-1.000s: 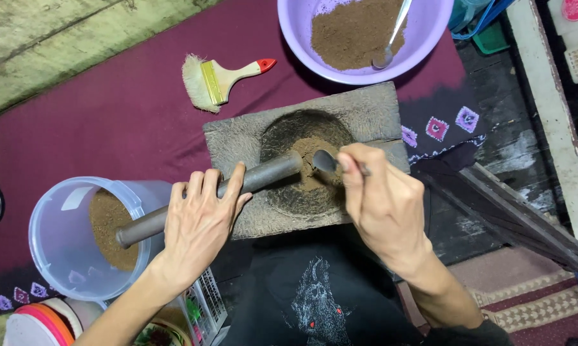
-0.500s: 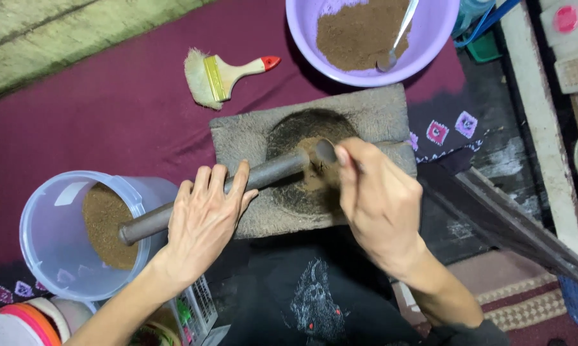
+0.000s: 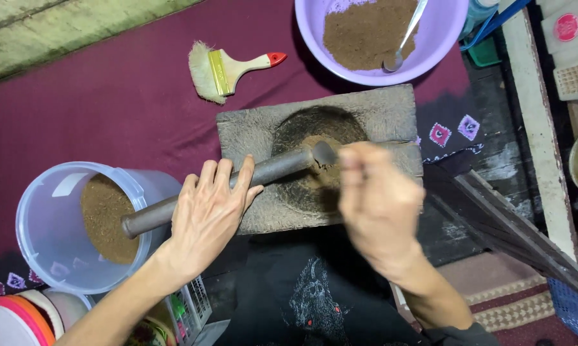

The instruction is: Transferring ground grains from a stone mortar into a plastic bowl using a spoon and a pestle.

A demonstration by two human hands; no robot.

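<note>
A grey stone grinding slab [image 3: 378, 109] with a round hollow lies on the maroon cloth, some brown powder [image 3: 319, 146] in the hollow. A dark metal rod [image 3: 276, 168] slants across it, its tip over the hollow. My left hand [image 3: 205, 211] lies over the rod's middle, fingers draped on top and holding it. My right hand [image 3: 378, 205] is at the rod's tip over the hollow, fingers curled and blurred by motion. What it pinches is hidden.
A purple basin [image 3: 446, 48] of brown powder with a metal spoon [image 3: 407, 32] stands behind the slab. A paint brush [image 3: 228, 67] lies at the back left. A clear bucket [image 3: 45, 224] holding powder sits at the left under the rod's end. Wooden planks [image 3: 506, 224] lie at the right.
My right hand has shifted slightly at the rod's tip and is now blurred by quick motion. My left hand and the rod have kept their place.
</note>
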